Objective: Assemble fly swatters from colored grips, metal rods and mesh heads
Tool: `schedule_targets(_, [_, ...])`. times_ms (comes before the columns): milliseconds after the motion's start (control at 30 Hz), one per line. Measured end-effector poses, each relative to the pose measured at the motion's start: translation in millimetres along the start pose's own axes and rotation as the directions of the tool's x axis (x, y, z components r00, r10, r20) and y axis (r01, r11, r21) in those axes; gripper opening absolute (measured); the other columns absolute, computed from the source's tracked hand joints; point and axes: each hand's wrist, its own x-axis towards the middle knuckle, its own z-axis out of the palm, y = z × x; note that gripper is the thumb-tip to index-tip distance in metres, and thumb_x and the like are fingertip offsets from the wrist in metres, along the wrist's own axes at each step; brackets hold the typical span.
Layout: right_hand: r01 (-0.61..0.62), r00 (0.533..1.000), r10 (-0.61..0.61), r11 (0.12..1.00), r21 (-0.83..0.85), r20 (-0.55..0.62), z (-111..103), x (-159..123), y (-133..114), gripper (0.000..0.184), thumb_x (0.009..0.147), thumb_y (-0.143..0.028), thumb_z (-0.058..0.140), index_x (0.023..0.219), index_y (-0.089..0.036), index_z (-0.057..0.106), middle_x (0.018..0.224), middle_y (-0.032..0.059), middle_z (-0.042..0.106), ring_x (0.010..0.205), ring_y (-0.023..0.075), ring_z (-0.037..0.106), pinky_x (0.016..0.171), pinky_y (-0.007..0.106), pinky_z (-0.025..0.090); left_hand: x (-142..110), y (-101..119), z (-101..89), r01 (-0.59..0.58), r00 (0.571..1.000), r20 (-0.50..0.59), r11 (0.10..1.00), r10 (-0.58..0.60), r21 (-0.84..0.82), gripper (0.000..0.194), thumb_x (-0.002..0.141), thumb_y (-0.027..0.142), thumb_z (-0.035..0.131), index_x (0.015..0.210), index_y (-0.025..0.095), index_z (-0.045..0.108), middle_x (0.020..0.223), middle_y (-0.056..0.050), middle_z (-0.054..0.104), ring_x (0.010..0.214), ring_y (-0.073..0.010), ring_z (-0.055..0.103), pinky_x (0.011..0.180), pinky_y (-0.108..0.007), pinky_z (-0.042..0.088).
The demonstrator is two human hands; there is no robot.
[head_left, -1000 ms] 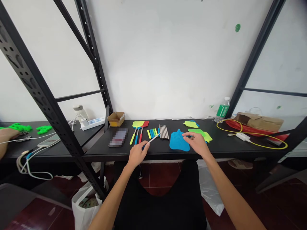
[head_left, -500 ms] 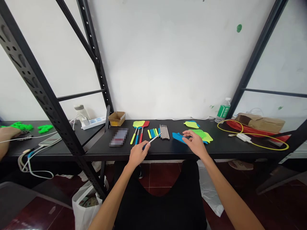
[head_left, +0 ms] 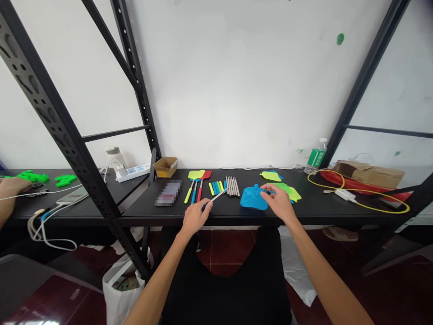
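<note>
My left hand [head_left: 196, 216] is closed around a fly swatter handle whose silver rod [head_left: 220, 194] points up and to the right. A bit of blue grip shows between the fingers. My right hand [head_left: 280, 201] pinches the right edge of a blue fly swatter head [head_left: 252, 197], its mesh face turned toward me. Between the hands lie a row of silver rods [head_left: 232, 187] and several yellow and blue grips [head_left: 216, 187]. Complete fly swatters [head_left: 199, 187] rest left of them. Green and yellow swatter heads [head_left: 293, 194] lie behind my right hand, with more heads [head_left: 270, 176] farther back.
A phone [head_left: 168, 193] and small cardboard box [head_left: 165, 167] sit at left on the black table [head_left: 142, 212]. Rightward are a bottle [head_left: 317, 156], yellow cable [head_left: 382, 208] and brown package [head_left: 368, 173]. Another person's hand [head_left: 13, 187] is beyond the rack post [head_left: 64, 126], near green pieces [head_left: 32, 176].
My right hand has tilted the blue swatter head so that its broad face now shows, where before it was nearly edge-on. My left hand with the rod has hardly moved.
</note>
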Motion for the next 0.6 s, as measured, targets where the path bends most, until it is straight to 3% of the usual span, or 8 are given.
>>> schedule_targets(167, [0.014, 1.000, -0.014, 1.000, -0.014, 0.009, -0.5, 0.5, 2.2, 0.027, 0.080, -0.039, 0.058, 0.096, -0.019, 0.067, 0.087, 0.0065, 0.069, 0.049, 0.0131, 0.047, 0.049, 0.028, 0.039, -0.1, 0.8, -0.4, -0.006, 1.000, 0.003, 1.000, 0.006, -0.009, 0.042, 0.098, 0.051, 0.030, 0.094, 0.028, 0.064, 0.068, 0.002, 0.065, 0.065, -0.0174, 0.061, 0.060, -0.023, 0.037])
schedule_targets(333, [0.025, 0.981, -0.004, 0.994, -0.107, 0.195, 5.9, 1.4, 16.2, 0.023, 0.078, -0.039, 0.060, 0.090, -0.020, 0.067, 0.063, 0.0004, 0.062, 0.051, 0.0171, 0.052, 0.053, 0.028, 0.040, 0.4, 0.6, -0.5, -0.001, 1.000, 0.006, 1.000, 0.001, -0.005, 0.042, 0.098, 0.051, 0.030, 0.095, 0.028, 0.064, 0.069, 0.001, 0.065, 0.066, -0.0179, 0.061, 0.060, -0.023, 0.037])
schedule_targets(433, [0.071, 0.952, -0.016, 0.983, -0.169, 0.306, 8.4, 0.2, 21.1, 0.019, 0.078, -0.038, 0.061, 0.080, -0.020, 0.066, 0.061, 0.0002, 0.061, 0.055, 0.0187, 0.054, 0.054, 0.028, 0.039, 0.5, 0.7, -0.3, -0.003, 1.000, 0.002, 1.000, 0.003, -0.004, 0.042, 0.097, 0.051, 0.030, 0.095, 0.028, 0.065, 0.070, 0.001, 0.066, 0.067, -0.0181, 0.061, 0.060, -0.023, 0.037])
schedule_targets(600, [0.099, 0.928, -0.011, 0.971, -0.218, 0.372, 7.9, -1.1, 22.5, 0.016, 0.078, -0.037, 0.062, 0.076, -0.022, 0.064, 0.058, -0.0017, 0.058, 0.056, 0.0182, 0.053, 0.053, 0.027, 0.036, 0.1, 2.1, -0.8, 0.003, 1.000, 0.004, 1.000, -0.003, -0.002, 0.042, 0.098, 0.051, 0.030, 0.094, 0.028, 0.065, 0.069, 0.001, 0.065, 0.067, -0.0182, 0.061, 0.060, -0.023, 0.037])
